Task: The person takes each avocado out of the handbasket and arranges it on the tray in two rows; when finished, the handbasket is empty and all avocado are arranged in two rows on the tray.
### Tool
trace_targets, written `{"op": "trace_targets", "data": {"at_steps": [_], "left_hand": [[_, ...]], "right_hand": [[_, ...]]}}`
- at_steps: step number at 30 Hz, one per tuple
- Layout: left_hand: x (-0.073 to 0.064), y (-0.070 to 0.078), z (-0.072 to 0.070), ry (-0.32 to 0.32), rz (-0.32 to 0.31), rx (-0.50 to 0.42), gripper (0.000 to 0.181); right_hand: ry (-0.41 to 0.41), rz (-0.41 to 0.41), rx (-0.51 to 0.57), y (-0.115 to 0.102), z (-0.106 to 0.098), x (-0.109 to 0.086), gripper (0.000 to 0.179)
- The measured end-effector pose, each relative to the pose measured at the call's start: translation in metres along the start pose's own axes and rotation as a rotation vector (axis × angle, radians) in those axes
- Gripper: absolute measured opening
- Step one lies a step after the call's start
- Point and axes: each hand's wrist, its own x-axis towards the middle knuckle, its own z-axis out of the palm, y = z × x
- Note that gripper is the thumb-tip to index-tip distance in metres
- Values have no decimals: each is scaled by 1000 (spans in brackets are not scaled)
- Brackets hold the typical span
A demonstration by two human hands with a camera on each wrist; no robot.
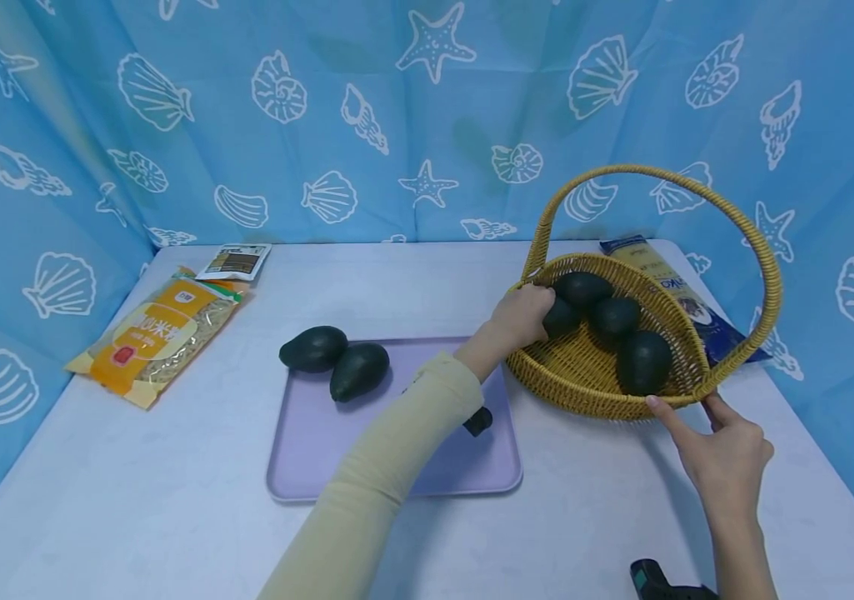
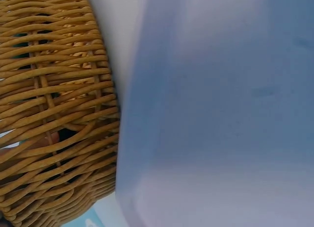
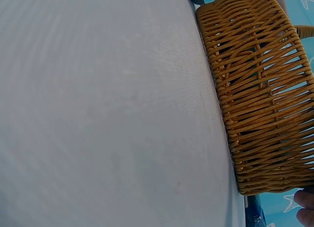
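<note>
Pinching the wicker basket [image 1: 575, 395] by its near right rim, I have the thumb and fingers of my right hand [image 1: 722, 454] closed round it. My left hand [image 1: 522, 320] bends over the basket's left rim, beside an avocado [image 1: 563, 318]; whether its fingers grip that avocado, I cannot tell. Three more avocados [image 1: 614, 321] lie inside the basket, two others [image 1: 360, 372] left of it, at the purple tray [image 1: 337, 458].

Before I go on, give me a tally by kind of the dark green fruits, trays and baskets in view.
Dark green fruits: 6 (2 at the tray, 4 in the basket, one of those partly hidden by the left hand)
Trays: 1
Baskets: 1
Total: 8
</note>
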Motion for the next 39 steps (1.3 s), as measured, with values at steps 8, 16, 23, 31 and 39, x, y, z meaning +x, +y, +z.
{"op": "trace_targets", "data": {"at_steps": [8, 16, 23, 31, 39], "left_hand": [[0, 0, 2, -13, -1, 7, 49], [-3, -8, 1, 25, 20, -136, 55], [-10, -12, -3, 35, 6, -327, 71], [-22, -14, -11, 41, 6, -369, 73], [-37, -21, -20, 98, 18, -413, 73]], "right_hand": [[-4, 0, 4, 1, 0, 1, 76], [-22, 16, -2, -2, 1, 1, 75], [-29, 13, -19, -1, 0, 2, 74], [-27, 19, -16, 0, 0, 1, 76], [-60, 47, 0, -2, 1, 2, 79]]}}
